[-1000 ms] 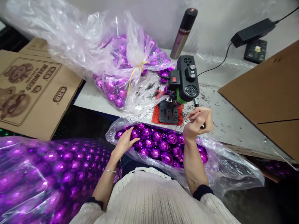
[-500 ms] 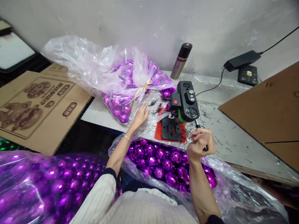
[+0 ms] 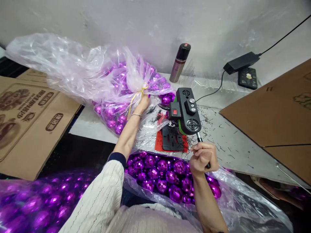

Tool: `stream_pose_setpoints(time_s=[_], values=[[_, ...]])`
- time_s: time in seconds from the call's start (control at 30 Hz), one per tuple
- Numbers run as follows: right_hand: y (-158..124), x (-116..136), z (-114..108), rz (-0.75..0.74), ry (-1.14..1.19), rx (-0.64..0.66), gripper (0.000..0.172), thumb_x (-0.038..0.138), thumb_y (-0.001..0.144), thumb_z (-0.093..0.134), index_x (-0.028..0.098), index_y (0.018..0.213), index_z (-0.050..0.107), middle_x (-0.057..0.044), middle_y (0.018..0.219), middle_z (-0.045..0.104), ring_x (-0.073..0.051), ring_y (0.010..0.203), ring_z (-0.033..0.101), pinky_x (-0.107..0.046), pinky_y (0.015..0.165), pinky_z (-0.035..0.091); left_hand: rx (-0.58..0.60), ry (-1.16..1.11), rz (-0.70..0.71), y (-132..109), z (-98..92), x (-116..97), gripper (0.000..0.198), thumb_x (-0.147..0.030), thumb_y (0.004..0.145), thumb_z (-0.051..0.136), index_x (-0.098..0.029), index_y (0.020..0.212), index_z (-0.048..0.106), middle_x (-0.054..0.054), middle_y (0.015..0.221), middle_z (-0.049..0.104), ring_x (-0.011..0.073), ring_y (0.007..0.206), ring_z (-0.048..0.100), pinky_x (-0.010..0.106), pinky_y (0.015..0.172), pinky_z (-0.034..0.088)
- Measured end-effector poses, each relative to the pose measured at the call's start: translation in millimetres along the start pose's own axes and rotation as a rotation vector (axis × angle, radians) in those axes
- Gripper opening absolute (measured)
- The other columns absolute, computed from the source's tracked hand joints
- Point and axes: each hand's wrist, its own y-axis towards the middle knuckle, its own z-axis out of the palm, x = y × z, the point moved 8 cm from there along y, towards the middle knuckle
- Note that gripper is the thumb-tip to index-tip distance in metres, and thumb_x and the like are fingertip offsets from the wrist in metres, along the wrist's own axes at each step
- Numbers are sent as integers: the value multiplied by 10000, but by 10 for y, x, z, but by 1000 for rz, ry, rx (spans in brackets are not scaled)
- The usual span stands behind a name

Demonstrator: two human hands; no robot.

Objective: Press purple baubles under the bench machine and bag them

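**A:** What is the right hand doing?

**B:** I see the right hand [image 3: 202, 155] curled tight around the black handle [image 3: 199, 138]. The handle sticks out low on the side of the little drill machine [image 3: 186, 111].

**A:** And the left hand?

**B:** The left hand [image 3: 143, 103] is stretched far out to the tied bag [image 3: 104, 81]. It touches the bag right by the yellow string [image 3: 136, 97]. The fingers go behind the plastic, so I cannot tell if they are squeezing it. There is a thin bracelet [image 3: 136, 115] on that wrist.

**A:** Where is the machine?

**B:** It stands on a red mat [image 3: 159, 142] on the white table [image 3: 97, 124], between the two hands. Little black bits [image 3: 213, 124] lie all around it.

**A:** What is in the tied bag?

**B:** Shiny purple balls. It lies on the table, just left of the machine.

**A:** What else do you see?

**B:** An open bag of purple balls [image 3: 167, 176] sits close to me, under the right arm. One more bag of balls [image 3: 36, 207] is low on the left. A tall can [image 3: 179, 63] stands by the wall behind the machine. A black power box [image 3: 240, 61] is farther right. Brown cardboard [image 3: 274, 106] lies on the right, and a printed cardboard sheet [image 3: 26, 119] lies on the left.
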Motion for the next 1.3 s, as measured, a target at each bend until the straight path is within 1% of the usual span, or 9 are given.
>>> stream_pose_setpoints(time_s=[0.1,0.27,0.37,0.57,0.67,0.8,0.97,1.13,1.3], values=[[15,12,-6,-33,-4,-14,365,221,1012,518,210,647,546,13,666,581,-126,542,570,-278,448,445,60,54,-146,-225,30,16,499,-147,807,759,-102,1278,602,211,1312,704,373,1370,584,547,1248,395],[111,71,23,-14,-21,-11,381,238,1029,516,211,652,567,7,652,590,-134,560,588,-287,472,456,245,-341,-312,-1023,183,-9,432,-334,932,679,-186,1334,629,143,1303,735,301,1187,726,548,1070,609],[204,108,37,25,-55,-18,409,267,1042,517,216,638,552,14,611,565,-133,541,584,-296,488,438,317,-553,-366,-1516,245,-4,321,-397,950,688,-215,1213,718,127,1295,756,307,1218,724,557,1088,616],[387,204,76,30,-49,-8,425,259,1052,511,220,630,517,22,592,551,-125,558,582,-292,527,432,204,-625,-467,-2077,330,149,335,-418,911,744,-209,1169,702,106,1237,785,288,1220,736,508,1085,611],[429,231,96,24,-42,36,414,246,1054,498,222,642,527,14,605,564,-135,595,604,-300,558,458,112,-555,-495,-2217,445,239,470,-423,885,765,-223,1293,644,90,1252,784,270,1191,752,466,1065,609],[429,221,97,15,-54,75,367,237,1044,505,223,682,555,12,633,573,-139,623,607,-304,584,478,87,-385,-296,-2290,596,185,660,-495,889,771,-229,1453,555,108,1432,705,274,1333,681,432,1132,552],[409,214,92,-12,-53,91,330,202,1033,501,224,708,550,14,658,577,-134,643,601,-306,603,479,119,-185,-66,-2356,713,63,632,-493,894,786,-206,1412,566,139,1396,713,279,1295,696,447,1147,535],[399,245,98,-22,-43,111,321,170,1034,498,219,720,538,11,684,596,-124,656,607,-293,609,466,126,49,73,-2377,772,-52,590,-428,875,818,-208,1375,596,143,1390,698,313,1286,685,485,1144,527],[392,270,100,-41,-44,118,320,158,1034,490,220,722,522,15,683,591,-121,649,604,-290,602,450,140,151,176,-2382,775,-102,658,-480,870,832,-212,1419,586,160,1420,684,344,1339,652,525,1170,500]])
